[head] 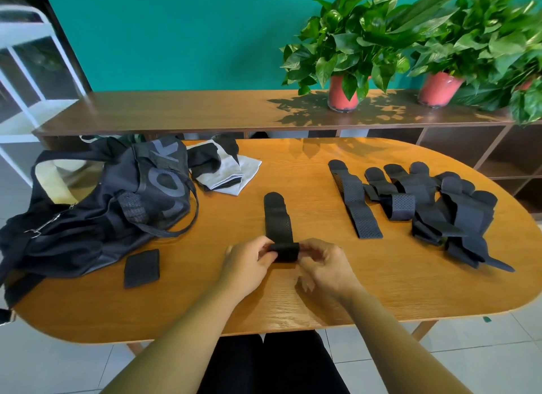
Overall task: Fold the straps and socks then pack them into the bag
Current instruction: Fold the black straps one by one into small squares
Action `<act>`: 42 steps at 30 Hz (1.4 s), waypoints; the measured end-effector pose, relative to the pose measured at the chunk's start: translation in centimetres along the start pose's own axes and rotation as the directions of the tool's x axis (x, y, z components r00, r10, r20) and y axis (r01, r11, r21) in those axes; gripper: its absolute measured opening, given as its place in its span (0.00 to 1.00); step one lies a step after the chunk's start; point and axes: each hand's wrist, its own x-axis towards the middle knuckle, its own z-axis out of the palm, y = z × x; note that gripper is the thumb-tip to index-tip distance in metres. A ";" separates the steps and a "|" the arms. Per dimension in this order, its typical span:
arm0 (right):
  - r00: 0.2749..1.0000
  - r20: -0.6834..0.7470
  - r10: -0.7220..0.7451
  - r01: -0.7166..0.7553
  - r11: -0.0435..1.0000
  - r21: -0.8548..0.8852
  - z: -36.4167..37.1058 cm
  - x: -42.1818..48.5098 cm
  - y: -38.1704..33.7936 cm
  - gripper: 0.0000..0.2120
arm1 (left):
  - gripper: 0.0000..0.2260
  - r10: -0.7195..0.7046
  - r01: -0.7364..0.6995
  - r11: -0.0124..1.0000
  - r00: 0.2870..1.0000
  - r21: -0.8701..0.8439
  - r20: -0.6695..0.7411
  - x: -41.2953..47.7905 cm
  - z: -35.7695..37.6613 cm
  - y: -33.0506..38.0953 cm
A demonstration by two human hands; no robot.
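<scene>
both hands pinch the strap's rolled near end.

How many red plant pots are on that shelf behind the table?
2 on the shelf: left pot, right pot beside it. A red patch among far-right leaves may be a third.

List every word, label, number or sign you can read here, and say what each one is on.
"OK": big grey letters running along the side of the black bag. A third rounded letter beside them is creased, so the full word cannot be told.
No other text: the straps, socks and plant pots show none that can be read.
</scene>
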 end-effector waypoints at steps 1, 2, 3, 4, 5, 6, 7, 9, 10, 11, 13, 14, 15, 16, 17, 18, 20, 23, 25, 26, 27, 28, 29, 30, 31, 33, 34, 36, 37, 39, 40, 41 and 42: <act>0.999 -0.036 -0.003 0.003 1.000 -0.017 0.2 0.2 0.0 0.09 | 0.01 -0.030 0.029 0.999 0.999 -0.040 -0.024 0.2 0.2 0.0; 0.997 -0.078 -0.015 0.011 0.998 -0.059 0.5 0.4 0.0 0.07 | 0.04 -0.056 0.053 0.997 0.997 -0.062 -0.051 0.4 0.5 0.1; 0.992 -0.124 -0.024 0.011 0.995 -0.103 0.9 0.7 -0.1 0.06 | 0.06 -0.068 0.063 0.996 0.995 -0.069 -0.073 0.5 0.7 0.2; 0.986 -0.168 -0.019 -0.004 0.991 -0.133 1.3 0.9 -0.2 0.05 | 0.07 -0.078 0.072 0.995 0.993 -0.066 -0.093 0.6 0.9 0.3; 0.978 -0.207 -0.006 -0.027 0.987 -0.158 1.7 1.1 -0.3 0.04 | 0.07 -0.081 0.075 0.996 0.990 -0.057 -0.111 0.8 1.1 0.3; 0.971 -0.238 0.004 -0.051 0.980 -0.194 2.0 1.3 -0.5 0.04 | 0.07 -0.086 0.080 0.996 0.988 -0.049 -0.127 0.9 1.3 0.4; 0.966 -0.259 0.010 -0.074 0.969 -0.236 2.3 1.5 -0.5 0.05 | 0.07 -0.085 0.080 0.996 0.986 -0.038 -0.142 1.0 1.5 0.4; 0.959 -0.283 0.020 -0.107 0.949 -0.295 2.7 1.8 -0.6 0.07 | 0.08 -0.099 0.099 0.995 0.982 -0.012 -0.158 1.3 1.7 0.3; 0.957 -0.290 0.030 -0.123 0.943 -0.311 2.7 1.9 -0.7 0.07 | 0.10 -0.112 0.112 0.994 0.980 -0.005 -0.163 1.5 1.8 0.2; 0.956 -0.292 0.038 -0.137 0.935 -0.326 2.8 2.1 -0.8 0.07 | 0.12 -0.119 0.121 0.993 0.979 0.005 -0.166 1.6 1.9 0.1; 0.953 -0.299 0.040 -0.152 0.920 -0.361 2.8 2.3 -0.8 0.08 | 0.14 -0.129 0.136 0.990 0.978 0.029 -0.165 1.9 1.9 0.1; 0.952 -0.304 0.040 -0.157 0.915 -0.373 2.9 2.4 -0.8 0.08 | 0.14 -0.135 0.144 0.989 0.978 0.042 -0.161 2.0 1.8 0.1; 0.950 -0.311 0.038 -0.161 0.910 -0.382 2.9 2.5 -0.9 0.08 | 0.14 -0.139 0.150 0.987 0.978 0.058 -0.158 2.2 1.8 0.1; 0.947 -0.318 0.034 -0.164 0.906 -0.391 2.9 2.6 -0.9 0.08 | 0.13 -0.139 0.152 0.986 0.977 0.073 -0.162 2.3 1.8 0.2; 0.944 -0.327 0.029 -0.166 0.902 -0.399 2.9 2.6 -0.9 0.08 | 0.13 -0.138 0.155 0.984 0.976 0.089 -0.170 2.3 1.7 0.3; 0.941 -0.337 0.023 -0.168 0.898 -0.407 3.0 2.6 -0.9 0.08 | 0.13 -0.137 0.157 0.983 0.974 0.097 -0.182 2.3 1.7 0.5; 0.937 -0.348 0.010 -0.166 0.892 -0.421 3.0 2.6 -0.9 0.08 | 0.20 -0.128 0.146 0.986 0.973 0.079 -0.194 2.1 1.8 0.6; 0.942 -0.336 -0.021 -0.136 0.889 -0.437 3.1 2.4 -0.8 0.08 | 0.21 0.014 0.011 0.994 0.976 0.112 -0.218 1.8 2.3 0.2; 0.947 -0.319 -0.047 -0.107 0.888 -0.447 3.1 2.4 -0.6 0.10 | 0.18 0.101 -0.063 0.979 0.975 0.194 -0.196 1.7 2.5 -0.1; 0.948 -0.313 -0.058 -0.095 0.886 -0.454 3.1 2.4 -0.5 0.12 | 0.18 0.115 -0.075 0.970 0.980 0.232 -0.165 1.7 2.5 -0.2; 0.950 -0.305 -0.063 -0.090 0.881 -0.464 3.2 2.4 -0.5 0.13 | 0.18 0.120 -0.083 0.961 0.984 0.264 -0.128 1.7 2.4 -0.2; 0.953 -0.297 -0.065 -0.090 0.874 -0.477 3.3 2.5 -0.4 0.14 | 0.18 0.131 -0.097 0.951 0.987 0.295 -0.097 1.8 2.3 -0.3; 0.955 -0.290 -0.065 -0.090 0.867 -0.491 3.3 2.5 -0.4 0.14 | 0.19 0.143 -0.115 0.941 0.988 0.319 -0.064 1.8 2.0 -0.3; 0.958 -0.279 -0.072 -0.079 0.865 -0.495 3.2 2.5 -0.4 0.15 | 0.19 0.153 -0.135 0.933 0.988 0.334 -0.028 1.9 1.6 -0.3; 0.962 -0.257 -0.088 -0.049 0.874 -0.483 3.1 2.4 -0.3 0.16 | 0.20 0.160 -0.155 0.926 0.987 0.343 0.014 1.9 1.2 -0.3; 0.977 -0.157 -0.142 0.062 0.901 -0.429 2.5 2.0 0.1 0.20 | 0.25 0.160 -0.189 0.918 0.981 0.348 0.112 1.8 0.3 -0.4; 0.982 -0.083 -0.172 0.121 0.897 -0.425 2.1 1.8 0.2 0.23 | 0.28 0.154 -0.199 0.920 0.976 0.337 0.154 1.6 -0.1 -0.5; 0.972 0.033 -0.235 0.220 0.841 -0.495 1.6 1.5 0.3 0.26 | 0.32 0.147 -0.204 0.932 0.969 0.300 0.201 1.3 -0.7 -0.6; 0.962 0.051 -0.269 0.254 0.809 -0.530 1.4 1.3 0.3 0.25 | 0.32 0.146 -0.204 0.937 0.967 0.285 0.211 1.0 -0.9 -0.6; 0.945 0.056 -0.323 0.296 0.769 -0.566 1.2 1.1 0.4 0.20 | 0.31 0.154 -0.209 0.941 0.965 0.267 0.214 0.5 -1.1 -0.7; 0.940 0.056 -0.336 0.307 0.765 -0.566 1.1 0.9 0.5 0.17 | 0.30 0.156 -0.208 0.945 0.965 0.253 0.212 0.3 -1.1 -0.8; 0.939 0.052 -0.339 0.310 0.774 -0.553 1.1 0.8 0.6 0.15 | 0.27 0.155 -0.203 0.951 0.965 0.234 0.210 0.1 -1.2 -1.0; 0.941 0.041 -0.335 0.306 0.794 -0.525 1.0 0.7 0.7 0.13 | 0.23 0.154 -0.198 0.957 0.966 0.211 0.207 -0.1 -1.1 -1.1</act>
